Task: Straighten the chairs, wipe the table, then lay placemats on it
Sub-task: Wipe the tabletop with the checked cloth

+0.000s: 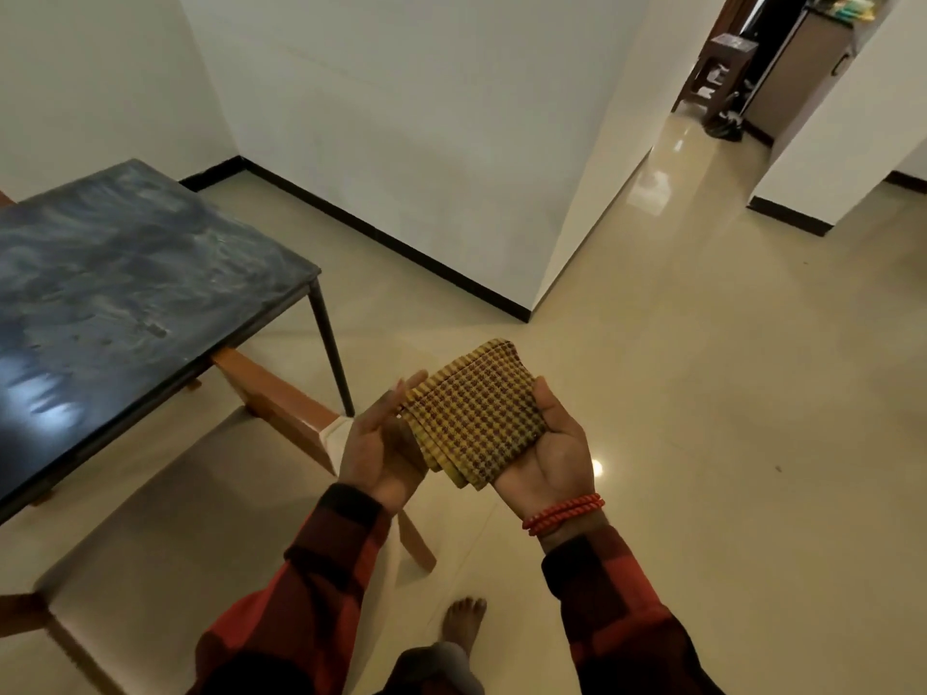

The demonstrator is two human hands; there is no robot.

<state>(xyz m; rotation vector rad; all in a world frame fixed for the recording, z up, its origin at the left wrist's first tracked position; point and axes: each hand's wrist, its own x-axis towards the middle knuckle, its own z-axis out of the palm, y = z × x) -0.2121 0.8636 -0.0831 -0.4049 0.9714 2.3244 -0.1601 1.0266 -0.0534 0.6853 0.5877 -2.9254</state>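
A folded yellow-and-brown checked cloth [474,416] lies across my right hand [554,448], palm up, thumb against its right edge. My left hand [383,446] is held open beside the cloth, fingertips touching its left edge. The dark, glossy table [110,293] with wet streaks stands at the left. A wooden chair [165,494] with a pale seat is pushed partly under its near side. No placemats are visible on the table.
Beige tiled floor stretches to the right and ahead. White walls with dark skirting stand behind the table. A corridor at upper right leads to a dark stool [722,62] and a doorway. My bare foot [464,624] is on the floor below.
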